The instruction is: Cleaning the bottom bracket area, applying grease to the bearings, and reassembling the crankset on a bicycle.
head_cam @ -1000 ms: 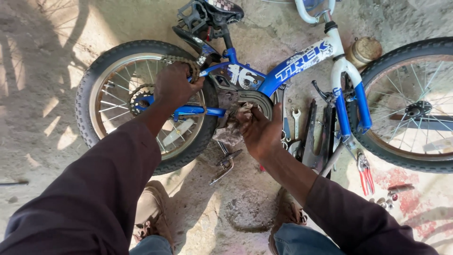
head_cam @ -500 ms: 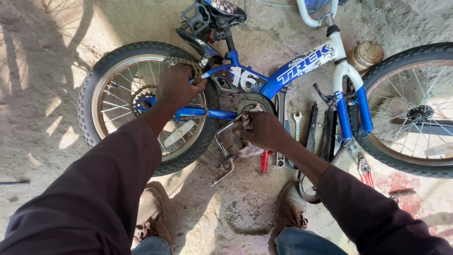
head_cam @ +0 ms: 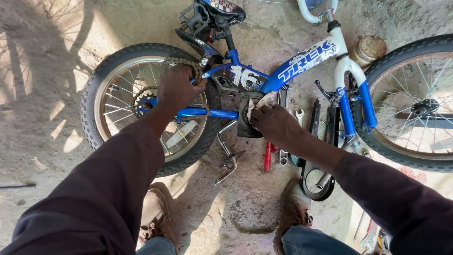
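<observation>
Our left hand is clamped on the chain above the rear wheel of the blue bicycle lying on the ground. Our right hand presses a rag, fingers closed on it, at the crank area; a loose crank arm lies just below.

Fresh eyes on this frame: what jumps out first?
A small blue-and-white bicycle lies on its side across the dusty ground, its spoked rear wheel at left. The left hand grips the chain over that wheel, while the right hand presses a rag at the bottom bracket. Wrenches and other tools lie just below the frame.
</observation>
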